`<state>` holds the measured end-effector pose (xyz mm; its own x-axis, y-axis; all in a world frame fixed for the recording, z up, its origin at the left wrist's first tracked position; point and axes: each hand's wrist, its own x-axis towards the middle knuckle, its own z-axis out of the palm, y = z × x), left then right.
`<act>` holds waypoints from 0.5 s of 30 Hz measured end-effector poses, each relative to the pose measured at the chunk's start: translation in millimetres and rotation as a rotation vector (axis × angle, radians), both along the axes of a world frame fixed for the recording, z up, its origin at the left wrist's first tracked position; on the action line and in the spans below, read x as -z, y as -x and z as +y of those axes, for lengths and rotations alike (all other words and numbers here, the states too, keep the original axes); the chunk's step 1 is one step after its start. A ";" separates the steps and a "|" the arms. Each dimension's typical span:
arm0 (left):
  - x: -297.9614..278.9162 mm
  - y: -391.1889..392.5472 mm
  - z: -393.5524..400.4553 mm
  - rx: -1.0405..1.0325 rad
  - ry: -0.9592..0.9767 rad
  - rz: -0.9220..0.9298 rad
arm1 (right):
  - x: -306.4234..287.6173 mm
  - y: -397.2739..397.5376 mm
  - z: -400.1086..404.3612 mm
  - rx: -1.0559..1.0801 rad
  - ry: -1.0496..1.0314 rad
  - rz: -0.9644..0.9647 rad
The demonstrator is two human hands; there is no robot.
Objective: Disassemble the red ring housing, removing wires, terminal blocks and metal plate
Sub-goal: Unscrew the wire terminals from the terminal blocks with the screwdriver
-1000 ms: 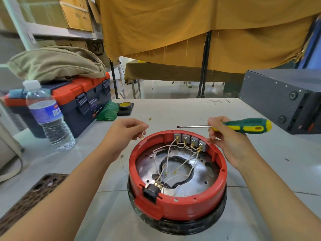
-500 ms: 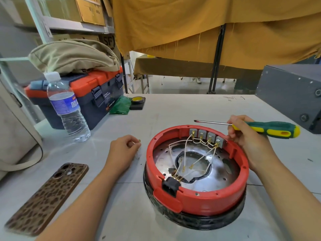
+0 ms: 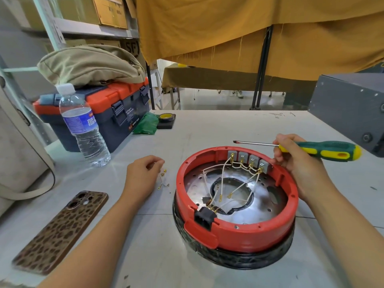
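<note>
Four grey terminal blocks (image 3: 249,159) sit in a row inside the far wall of the red ring housing (image 3: 239,231), which stands right of centre on the table (image 3: 207,125) on top of a black ring base (image 3: 234,260). White wires (image 3: 223,173) with gold lugs run from the blocks down across the shiny metal plate (image 3: 259,210) toward a black connector (image 3: 203,217) at the near rim, some lug ends loose over the plate's centre hole. Right hand (image 3: 299,163) rests against the far right rim just beside the blocks, fingers closed round a green and yellow flathead screwdriver (image 3: 324,150), shaft level, tip pointing left above the blocks, not touching them. Left hand (image 3: 143,175) rests on the table left of the housing, fingers loosely curled, fingertips pinched at the top of a small bundle of removed wires (image 3: 164,180) lying on the table; whether it actually grips them, cannot tell. Leopard print phone (image 3: 60,231) lies near left. Water bottle (image 3: 83,125) stands far left, in front of an orange and dark toolbox (image 3: 116,109) with a khaki bag (image 3: 87,65) on top. Green packet (image 3: 146,123) and yellow tape roll (image 3: 165,117) sit beside the toolbox. Grey metal box (image 3: 349,107) at far right
</note>
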<state>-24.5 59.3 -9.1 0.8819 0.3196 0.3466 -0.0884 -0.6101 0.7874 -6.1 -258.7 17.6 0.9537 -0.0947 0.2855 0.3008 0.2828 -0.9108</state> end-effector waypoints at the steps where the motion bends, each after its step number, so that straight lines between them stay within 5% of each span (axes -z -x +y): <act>1: -4.8 0.2 -2.1 0.016 0.022 -0.012 | -0.8 0.4 0.4 0.000 -0.002 0.002; 15: -51.9 -12.9 -89.4 0.430 -0.618 0.199 | -3.3 1.5 -1.3 0.058 0.051 -0.022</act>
